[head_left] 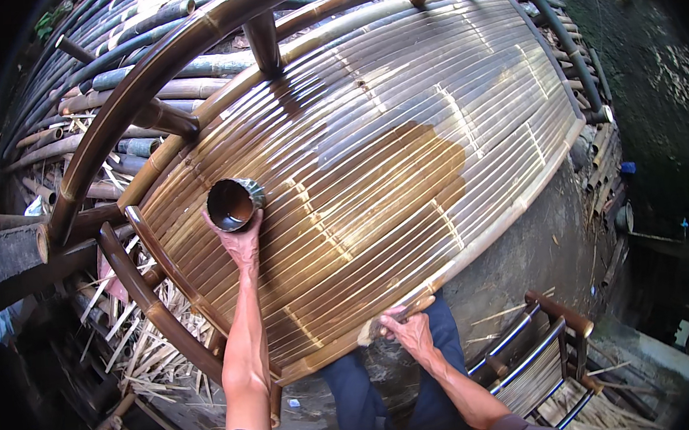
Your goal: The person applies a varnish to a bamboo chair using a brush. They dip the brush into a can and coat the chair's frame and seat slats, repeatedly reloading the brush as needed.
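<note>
A long bamboo bench [497, 116] with a slatted seat stretches in front of me. My left hand [242, 240] is closed around a metal can [256, 194] with brown liquid inside, held over the left part of the seat. At the near edge of the bench, the fingers of my right hand [411, 332] are wrapped round a paintbrush [366, 332]. Its pale bristles touch or nearly touch the edge pole. Slats at the left and middle look darker, wet and glossy; those at the far right are paler and drier.
Dark curved bamboo rails [125, 110] rise along the bench's far side and left end. Stacked bamboo poles [183, 70] lie behind it, with split strips [161, 340] scattered at the lower left. A smaller bamboo frame [542, 353] stands at the lower right, beside my legs [357, 390].
</note>
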A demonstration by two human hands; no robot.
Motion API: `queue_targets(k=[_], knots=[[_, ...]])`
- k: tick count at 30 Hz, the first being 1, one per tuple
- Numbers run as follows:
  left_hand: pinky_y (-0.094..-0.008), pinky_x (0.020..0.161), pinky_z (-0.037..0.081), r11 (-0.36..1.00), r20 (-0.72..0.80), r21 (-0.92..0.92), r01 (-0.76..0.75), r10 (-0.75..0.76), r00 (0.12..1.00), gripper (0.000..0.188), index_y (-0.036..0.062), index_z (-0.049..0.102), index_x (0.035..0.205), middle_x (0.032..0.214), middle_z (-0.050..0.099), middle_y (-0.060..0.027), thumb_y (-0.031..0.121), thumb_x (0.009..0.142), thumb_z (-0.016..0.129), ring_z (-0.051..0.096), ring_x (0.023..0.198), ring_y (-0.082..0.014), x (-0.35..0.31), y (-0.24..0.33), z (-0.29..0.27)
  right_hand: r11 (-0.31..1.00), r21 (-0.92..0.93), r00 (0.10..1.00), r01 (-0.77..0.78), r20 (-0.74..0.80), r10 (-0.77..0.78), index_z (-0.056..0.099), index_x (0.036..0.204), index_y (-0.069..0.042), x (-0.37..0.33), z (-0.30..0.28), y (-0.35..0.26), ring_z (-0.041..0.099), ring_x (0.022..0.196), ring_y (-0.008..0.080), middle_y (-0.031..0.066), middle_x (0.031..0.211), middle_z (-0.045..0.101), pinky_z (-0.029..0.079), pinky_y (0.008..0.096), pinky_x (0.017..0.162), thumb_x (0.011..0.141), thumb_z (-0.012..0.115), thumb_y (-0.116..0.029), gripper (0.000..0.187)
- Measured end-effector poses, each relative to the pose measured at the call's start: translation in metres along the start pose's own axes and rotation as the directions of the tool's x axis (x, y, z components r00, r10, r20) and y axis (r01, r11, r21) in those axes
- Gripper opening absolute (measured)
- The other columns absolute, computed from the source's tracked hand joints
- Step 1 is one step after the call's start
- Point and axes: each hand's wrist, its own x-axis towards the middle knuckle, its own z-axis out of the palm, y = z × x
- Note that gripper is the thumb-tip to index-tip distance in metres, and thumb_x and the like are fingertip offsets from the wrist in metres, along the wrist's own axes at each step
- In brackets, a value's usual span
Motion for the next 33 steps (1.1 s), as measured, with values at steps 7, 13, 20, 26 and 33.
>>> queue_targets(k=[7,13,20,26,33], knots=[[-0.0405,0.099,0.044,0.977,-0.089,0.212,0.020,-0.001,0.996,0.096,-0.0028,0.042,0.137,0.124,0.060,-0.0188,0.029,0.062,0.093,0.060,0.110,-0.0302,-0.016,0.036,0.040,0.977,-0.064,0.969,0.203,0.159,-0.191,0.068,0.117,-0.005,0.039,-0.073,-0.012,0.070,0.088,0.0184,0.0122,0.094,0.073,0.054,0.0339,0.076,0.093,0.064,-0.020,0.028],[-0.0415,0.104,0.044,0.968,0.019,0.248,0.024,-0.029,0.999,0.103,-0.0002,0.039,0.143,0.133,0.055,-0.0195,0.027,0.060,0.093,0.056,0.119,-0.0308,-0.080,0.129,0.136,0.985,0.026,0.985,0.170,0.036,-0.171,0.059,0.131,-0.004,0.067,-0.192,-0.027,0.067,0.106,0.0201,0.0166,0.116,0.070,0.053,0.0313,0.090,0.092,0.066,-0.021,0.042],[-0.0385,0.104,0.045,0.999,0.335,0.029,0.023,-0.031,0.942,0.097,0.0034,0.039,0.137,0.129,0.056,-0.0146,0.019,0.058,0.094,0.057,0.117,-0.0277,-0.122,0.252,0.305,0.943,0.286,0.972,0.172,-0.205,-0.115,0.060,0.128,0.002,0.100,-0.308,-0.015,0.064,0.098,0.0146,0.0104,0.115,0.068,0.053,0.0265,0.086,0.096,0.064,-0.018,0.038],[-0.0360,0.104,0.045,0.951,0.523,-0.276,-0.140,0.271,0.808,0.096,0.0038,0.038,0.138,0.126,0.058,-0.0126,0.018,0.060,0.093,0.059,0.115,-0.0263,-0.155,0.293,0.467,0.858,0.483,0.939,0.175,-0.345,0.002,0.057,0.129,0.005,0.123,-0.373,-0.013,0.062,0.108,0.0198,0.0155,0.121,0.063,0.055,0.0308,0.089,0.098,0.061,-0.026,0.044],[-0.0436,0.107,0.040,0.929,0.612,-0.264,-0.258,0.368,0.700,0.097,0.0046,0.041,0.136,0.130,0.051,-0.0172,0.023,0.056,0.092,0.049,0.123,-0.0356,-0.190,0.320,0.547,0.920,0.119,0.811,0.374,-0.523,-0.262,0.057,0.129,0.004,0.142,-0.436,-0.063,0.064,0.110,0.0256,0.0184,0.119,0.066,0.050,0.0358,0.094,0.093,0.058,-0.014,0.039]])
